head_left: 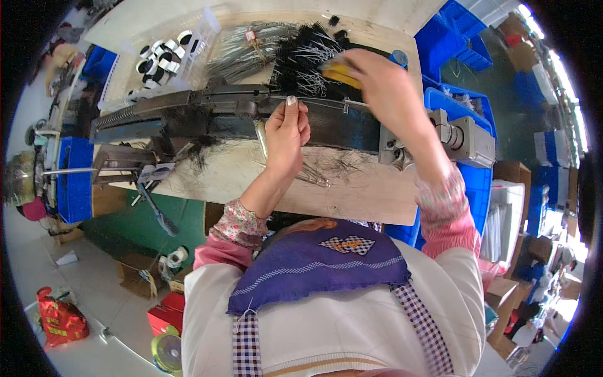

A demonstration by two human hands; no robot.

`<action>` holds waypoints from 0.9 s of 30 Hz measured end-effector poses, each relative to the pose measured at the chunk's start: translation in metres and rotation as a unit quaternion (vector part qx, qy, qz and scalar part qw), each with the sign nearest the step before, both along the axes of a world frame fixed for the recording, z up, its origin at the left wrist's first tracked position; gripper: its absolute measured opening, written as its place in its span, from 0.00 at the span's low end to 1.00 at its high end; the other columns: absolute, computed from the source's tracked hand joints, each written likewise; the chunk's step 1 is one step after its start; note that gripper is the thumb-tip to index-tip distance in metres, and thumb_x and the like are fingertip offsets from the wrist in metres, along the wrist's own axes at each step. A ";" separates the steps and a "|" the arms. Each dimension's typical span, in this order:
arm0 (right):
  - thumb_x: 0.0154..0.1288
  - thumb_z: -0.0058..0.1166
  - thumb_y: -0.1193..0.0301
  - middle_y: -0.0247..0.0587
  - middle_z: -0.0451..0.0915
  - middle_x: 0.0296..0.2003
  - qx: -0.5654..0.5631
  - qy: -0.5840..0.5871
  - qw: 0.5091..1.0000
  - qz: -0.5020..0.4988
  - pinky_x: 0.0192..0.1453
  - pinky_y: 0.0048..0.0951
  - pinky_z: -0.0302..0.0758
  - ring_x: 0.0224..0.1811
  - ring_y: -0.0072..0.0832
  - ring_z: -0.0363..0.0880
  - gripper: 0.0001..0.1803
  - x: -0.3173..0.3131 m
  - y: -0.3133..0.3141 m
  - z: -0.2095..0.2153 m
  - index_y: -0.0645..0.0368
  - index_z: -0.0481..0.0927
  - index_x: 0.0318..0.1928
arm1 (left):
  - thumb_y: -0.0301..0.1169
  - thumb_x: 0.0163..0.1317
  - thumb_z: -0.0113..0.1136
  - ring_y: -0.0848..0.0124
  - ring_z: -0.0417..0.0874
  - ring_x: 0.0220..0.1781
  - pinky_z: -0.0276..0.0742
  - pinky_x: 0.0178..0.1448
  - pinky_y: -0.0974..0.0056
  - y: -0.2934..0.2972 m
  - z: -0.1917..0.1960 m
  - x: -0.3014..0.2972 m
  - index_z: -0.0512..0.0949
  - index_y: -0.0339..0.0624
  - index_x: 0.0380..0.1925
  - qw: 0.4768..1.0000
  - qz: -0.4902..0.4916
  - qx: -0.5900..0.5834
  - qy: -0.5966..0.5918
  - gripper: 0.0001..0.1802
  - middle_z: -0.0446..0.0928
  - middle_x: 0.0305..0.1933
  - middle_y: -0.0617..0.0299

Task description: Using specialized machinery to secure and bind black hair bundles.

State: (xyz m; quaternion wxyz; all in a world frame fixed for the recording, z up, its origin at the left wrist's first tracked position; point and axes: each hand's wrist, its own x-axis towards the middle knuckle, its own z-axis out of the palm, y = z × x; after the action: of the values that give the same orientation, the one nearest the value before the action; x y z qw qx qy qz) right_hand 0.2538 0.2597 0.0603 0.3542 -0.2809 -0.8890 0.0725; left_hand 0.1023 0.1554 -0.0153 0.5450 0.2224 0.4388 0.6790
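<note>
My left hand (287, 129) is closed in a pinch at the front of a long dark metal machine (220, 122). A thin wire (328, 100) runs right from its fingertips along the machine. Slightly blurred, my right hand (382, 85) is raised over the machine's right part, its fingers closed round a yellow hand tool (342, 73) whose exact kind I cannot make out. Behind it lies a heap of black-bristled wire brushes (308, 60) with looped ends. Bundled metal wires (251, 50) lie to their left.
A clear plastic basket (116, 85) of black-and-white rolls stands at the back left. A grey motor unit (471, 141) sits at the machine's right end. Loose bristles litter the wooden tabletop (370, 188). Blue crates (455, 34) stand on the right.
</note>
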 end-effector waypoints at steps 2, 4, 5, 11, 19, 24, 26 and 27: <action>0.56 0.51 0.77 0.50 0.81 0.35 -0.038 -0.105 0.993 0.024 0.44 0.45 0.75 0.43 0.50 0.79 0.11 -0.032 0.010 -0.020 0.61 0.76 0.42 | 0.40 0.72 0.48 0.82 0.56 0.17 0.52 0.20 0.73 0.001 0.006 0.000 0.72 0.42 0.29 0.999 0.007 -0.052 -0.017 0.16 0.59 0.18 0.72; 0.57 0.52 0.75 0.51 0.80 0.34 -0.175 -0.165 0.964 0.117 0.44 0.44 0.75 0.44 0.49 0.78 0.07 -0.053 0.007 -0.026 0.63 0.76 0.36 | 0.40 0.72 0.49 0.81 0.55 0.16 0.51 0.20 0.73 0.000 0.005 -0.001 0.73 0.42 0.30 0.999 0.004 -0.044 -0.020 0.15 0.59 0.17 0.71; 0.58 0.52 0.74 0.52 0.81 0.34 -0.200 -0.139 0.962 0.128 0.45 0.41 0.75 0.43 0.49 0.79 0.08 -0.055 0.007 -0.029 0.63 0.80 0.37 | 0.40 0.72 0.48 0.81 0.55 0.15 0.50 0.20 0.72 -0.001 0.005 -0.002 0.73 0.42 0.30 0.998 -0.001 -0.052 -0.036 0.15 0.59 0.16 0.71; 0.61 0.53 0.72 0.48 0.82 0.31 -0.340 -0.107 0.922 0.150 0.39 0.33 0.78 0.32 0.35 0.82 0.14 -0.042 0.011 -0.010 0.66 0.80 0.45 | 0.40 0.71 0.49 0.81 0.54 0.14 0.46 0.19 0.72 -0.003 0.005 -0.004 0.73 0.42 0.27 0.994 0.011 -0.060 -0.085 0.16 0.60 0.14 0.71; 0.69 0.51 0.65 0.35 0.80 0.29 -0.548 -0.181 0.810 0.106 0.31 0.23 0.78 0.25 0.19 0.78 0.15 -0.049 0.030 0.008 0.62 0.78 0.49 | 0.61 0.69 0.31 0.58 0.73 0.60 0.68 0.65 0.54 0.005 0.004 0.004 0.62 0.33 0.60 0.981 -0.146 0.021 -0.125 0.40 0.70 0.57 0.45; 0.66 0.51 0.66 0.49 0.74 0.37 -0.158 -0.214 0.961 0.082 0.50 0.37 0.71 0.46 0.41 0.75 0.19 -0.031 0.025 0.015 0.56 0.76 0.56 | 0.63 0.67 0.32 0.48 0.62 0.68 0.59 0.73 0.50 0.002 0.027 -0.024 0.54 0.26 0.64 0.900 -0.100 0.028 -0.424 0.46 0.61 0.63 0.35; 0.64 0.52 0.69 0.50 0.72 0.37 -0.124 -0.208 0.970 0.006 0.52 0.39 0.68 0.48 0.44 0.72 0.19 -0.031 0.009 0.018 0.56 0.76 0.56 | 0.62 0.67 0.34 0.45 0.63 0.67 0.59 0.73 0.50 -0.002 0.027 -0.030 0.55 0.22 0.62 0.890 -0.088 0.044 -0.446 0.47 0.61 0.62 0.32; 0.59 0.53 0.72 0.48 0.73 0.36 -0.058 -0.169 0.983 0.033 0.50 0.39 0.69 0.45 0.43 0.73 0.19 -0.031 -0.002 0.012 0.55 0.78 0.53 | 0.63 0.66 0.36 0.50 0.64 0.67 0.60 0.72 0.52 -0.003 0.030 -0.029 0.57 0.24 0.61 0.898 -0.090 0.037 -0.428 0.46 0.63 0.61 0.38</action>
State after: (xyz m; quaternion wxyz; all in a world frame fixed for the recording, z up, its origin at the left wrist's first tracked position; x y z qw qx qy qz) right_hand 0.2227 0.2579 0.0724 0.1793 -0.2792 -0.9393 0.0871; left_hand 0.0738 0.1526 0.0145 0.7301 -0.0312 0.1157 0.6728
